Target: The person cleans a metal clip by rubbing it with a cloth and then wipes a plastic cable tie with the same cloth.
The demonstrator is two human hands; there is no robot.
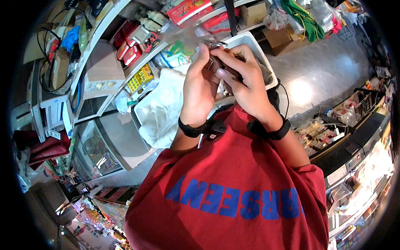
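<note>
My left hand point(198, 87) and my right hand point(248, 76) are raised close together in front of my chest, fingers bent inward. A small shiny metal piece point(218, 45) sits at the fingertips, by my left thumb and right index finger. What lies deeper between the palms is shadowed and partly hidden by the fingers. Below and around the hands is a white plastic tub point(254, 42). A white cloth or sack point(165, 103) drapes over a white container on the left. Black bands circle both wrists.
Metal shelving on the left holds red boxes point(189, 11), a yellow carton point(140, 78) and a beige appliance point(104, 70) with knobs. Cardboard boxes point(281, 39) stand at the back right, near a green garment point(304, 20). A counter point(347, 150) with compartments of small boxes runs along the right.
</note>
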